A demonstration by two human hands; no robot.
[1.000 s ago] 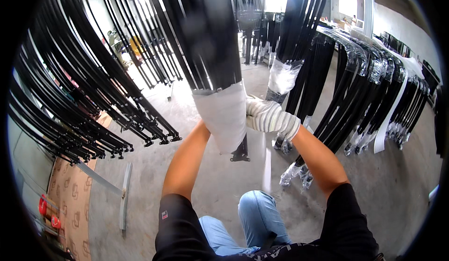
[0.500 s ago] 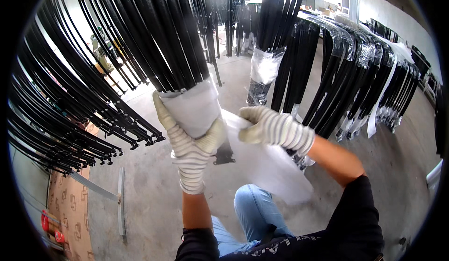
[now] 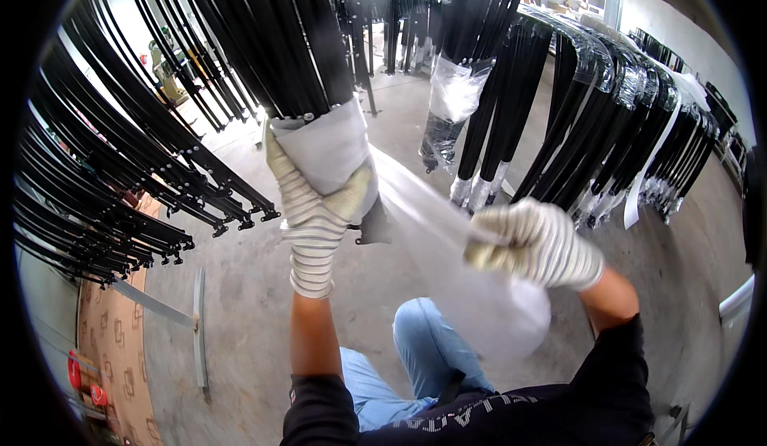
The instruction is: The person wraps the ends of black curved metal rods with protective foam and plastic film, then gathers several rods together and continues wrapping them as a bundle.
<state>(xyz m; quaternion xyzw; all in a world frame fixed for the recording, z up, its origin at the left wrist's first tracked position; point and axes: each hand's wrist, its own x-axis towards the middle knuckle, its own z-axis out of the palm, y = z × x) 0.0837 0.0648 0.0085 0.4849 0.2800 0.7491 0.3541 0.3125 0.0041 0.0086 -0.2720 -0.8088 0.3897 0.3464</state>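
Note:
A bundle of long black metal bars [image 3: 264, 47] hangs in front of me, its lower part wrapped in a white foam sheet [image 3: 331, 146]. My left hand [image 3: 315, 194], in a striped knit glove, is closed round the wrapped lower part. From there a loose length of the sheet runs taut to my right hand [image 3: 535, 246], also gloved, which pinches its upper edge. Below my right hand the rest of the sheet hangs in a blurred, rounded mass. A dark flat end [image 3: 374, 229] of the bundle shows under the wrap.
More black bars [image 3: 120, 158] hang in rows at the left. A bundle with a plastic-wrapped end [image 3: 455, 107] hangs ahead. At the right stands a rack of film-covered black bars [image 3: 607, 87]. A grey metal rail [image 3: 200, 326] is low at the left.
My right hand has moved right and slightly down, drawing the foam sheet out from the bundle. My left hand keeps its hold; it and the wrapped end appear slightly higher.

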